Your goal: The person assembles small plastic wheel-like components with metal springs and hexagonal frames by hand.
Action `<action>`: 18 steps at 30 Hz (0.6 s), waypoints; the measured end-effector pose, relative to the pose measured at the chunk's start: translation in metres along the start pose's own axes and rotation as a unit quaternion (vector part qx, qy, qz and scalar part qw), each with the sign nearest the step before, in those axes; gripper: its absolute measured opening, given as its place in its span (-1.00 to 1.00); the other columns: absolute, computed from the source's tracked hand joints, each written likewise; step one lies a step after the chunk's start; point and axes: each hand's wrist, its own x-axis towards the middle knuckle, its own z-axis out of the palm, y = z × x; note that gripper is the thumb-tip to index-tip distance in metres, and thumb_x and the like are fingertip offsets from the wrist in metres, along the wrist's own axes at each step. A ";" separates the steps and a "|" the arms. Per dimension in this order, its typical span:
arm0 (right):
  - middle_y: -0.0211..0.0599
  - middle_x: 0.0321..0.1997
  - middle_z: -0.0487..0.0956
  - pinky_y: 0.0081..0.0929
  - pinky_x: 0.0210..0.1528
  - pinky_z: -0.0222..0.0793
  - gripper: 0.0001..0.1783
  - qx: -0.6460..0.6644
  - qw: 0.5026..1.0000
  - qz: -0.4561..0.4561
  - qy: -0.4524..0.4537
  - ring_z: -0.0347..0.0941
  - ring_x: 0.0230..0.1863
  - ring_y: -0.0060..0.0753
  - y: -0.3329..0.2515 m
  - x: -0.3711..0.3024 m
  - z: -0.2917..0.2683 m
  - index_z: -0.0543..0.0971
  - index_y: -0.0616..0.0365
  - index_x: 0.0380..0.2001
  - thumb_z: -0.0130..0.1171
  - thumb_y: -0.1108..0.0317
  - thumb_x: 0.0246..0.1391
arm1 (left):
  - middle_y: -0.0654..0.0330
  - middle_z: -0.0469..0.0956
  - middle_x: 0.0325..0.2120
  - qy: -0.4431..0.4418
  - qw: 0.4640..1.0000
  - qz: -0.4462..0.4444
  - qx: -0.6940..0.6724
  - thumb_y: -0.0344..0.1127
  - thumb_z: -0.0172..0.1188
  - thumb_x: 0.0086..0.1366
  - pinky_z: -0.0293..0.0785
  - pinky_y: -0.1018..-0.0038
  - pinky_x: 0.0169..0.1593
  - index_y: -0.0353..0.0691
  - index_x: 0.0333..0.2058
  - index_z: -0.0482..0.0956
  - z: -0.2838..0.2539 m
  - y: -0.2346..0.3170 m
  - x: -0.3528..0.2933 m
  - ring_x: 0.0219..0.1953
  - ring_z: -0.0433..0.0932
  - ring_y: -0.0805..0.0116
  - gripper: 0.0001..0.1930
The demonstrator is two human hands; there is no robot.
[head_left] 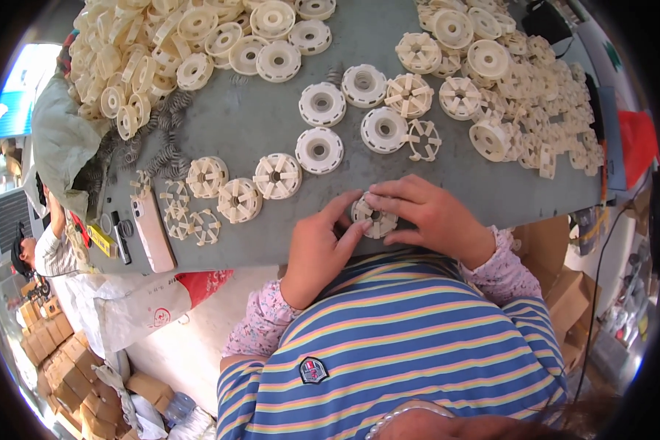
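Near edge of the table [264, 238]: the pale spoked wheel [380, 220] sat between both hands, right in front of the body, presumably for the closest view and steadiest reach. Left hand [317, 246] partly closed, thumb against the near left of the rim, index finger curled to the far side. Right hand [436, 220] arched over the opposite side, fingertips on the far rim, thumb low at the near right; its gap was about as wide as the wheel. Two-sided hold likely kept the piece from turning or sliding. Spokes faced up; could not tell whether the wheel was lifted or resting on the table. Four white discs [319, 150] lay flat just beyond the hands, apparently set out singly for easy picking. Three spoked wheels [277, 176] stood in a loose group to the left, spokes up, clear of the bulk. Thin spider-shaped frames [204, 227] nearer the edge. Dark springs [136, 150] heaped farther left, perhaps kept apart so they would not tangle with the rest. Big piles, left heap [198, 26] and right heap [543, 103], flanked an open working strip. Phone [154, 231] lay off to the left, out of the hands' way.
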 end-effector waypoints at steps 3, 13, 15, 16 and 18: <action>-0.26 0.24 0.58 -0.22 0.14 0.55 -0.30 -0.078 0.997 -0.005 0.003 0.55 0.10 -0.10 0.000 -0.009 -0.006 0.62 0.04 0.18 0.56 0.26 -0.11 | 0.20 0.64 -0.54 -0.002 1.000 -0.007 0.003 -0.32 0.43 0.31 0.48 0.47 -0.41 -0.22 0.12 0.65 0.002 -0.003 -0.004 -0.54 0.55 0.47 -0.59; -0.24 -0.01 0.66 -0.41 -0.18 0.59 -0.63 -0.043 0.938 0.143 0.314 0.64 -0.17 -0.37 0.032 -0.011 -0.017 0.69 0.15 -0.05 0.52 0.42 0.05 | 0.00 0.67 -0.05 -0.097 0.777 -0.129 -0.608 0.26 -0.12 0.60 0.70 0.50 -0.28 -0.35 0.30 0.46 -0.007 -0.015 0.015 -0.16 0.71 0.26 -0.27; -0.25 0.03 0.66 -0.49 -0.23 0.58 -0.61 0.035 0.942 0.070 0.327 0.64 -0.22 -0.46 0.019 -0.011 -0.021 0.69 0.12 -0.01 0.50 0.47 0.06 | -0.07 0.59 0.09 -0.135 0.760 -0.112 -0.626 0.41 -0.34 0.57 0.78 0.41 -0.18 -0.43 0.40 0.28 -0.011 -0.016 0.017 0.05 0.66 0.20 -0.08; -0.25 0.03 0.66 -0.49 -0.23 0.58 -0.61 0.039 0.943 0.071 0.324 0.64 -0.22 -0.46 0.010 -0.008 -0.021 0.69 0.12 -0.01 0.50 0.47 0.06 | -0.08 0.59 0.09 -0.161 0.741 -0.114 -0.642 0.40 -0.33 0.57 0.78 0.39 -0.16 -0.43 0.41 0.27 -0.012 -0.008 0.017 0.06 0.66 0.18 -0.08; -0.25 0.06 0.66 -0.40 -0.10 0.60 -0.61 0.045 0.960 0.037 0.273 0.65 -0.09 -0.36 -0.009 0.006 -0.017 0.70 0.09 0.01 0.49 0.41 0.08 | -0.05 0.60 0.04 -0.190 0.720 -0.134 -0.654 0.32 -0.21 0.59 0.76 0.43 -0.23 -0.39 0.39 0.32 -0.013 0.005 0.018 -0.02 0.67 0.21 -0.18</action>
